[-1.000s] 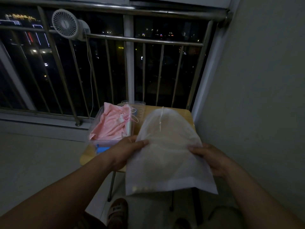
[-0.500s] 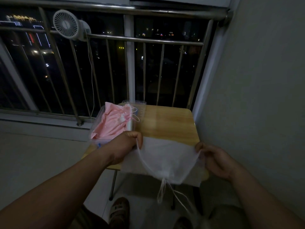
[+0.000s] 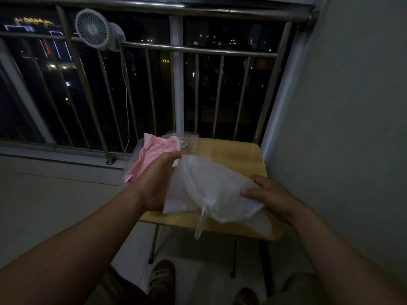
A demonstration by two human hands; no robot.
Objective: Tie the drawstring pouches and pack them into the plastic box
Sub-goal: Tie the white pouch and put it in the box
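white pouch: a thin, half see-through white drawstring pouch [image 3: 211, 188] is held between both hands, just above the near part of the small wooden table [image 3: 233, 155]. It's folded over on itself and pretty crumpled.
drawstring: a pale cord loop [image 3: 200, 223] is seen dangling from the pouch's lower middle, down past the table's near edge.
left hand: the left hand [image 3: 158, 179] is wrapped round the pouch's left edge, thumb pointing up. Its fingers are hidden behind the fabric.
right hand: the pouch's right side is pinched by the right hand [image 3: 271, 194], with the thumb laid on top and the fingers curled above it.
plastic box: a clear plastic box [image 3: 132, 159] sits at the table's far-left corner, just past the left hand. A pink pouch [image 3: 152, 153] is bunched up inside it.
hidden bits: the box's near wall is covered by the left hand and wrist.
hard to tell: the light is dim and the white pouch is smeared by blur, so a knot on the cord can't be made out, and neither can anything inside.
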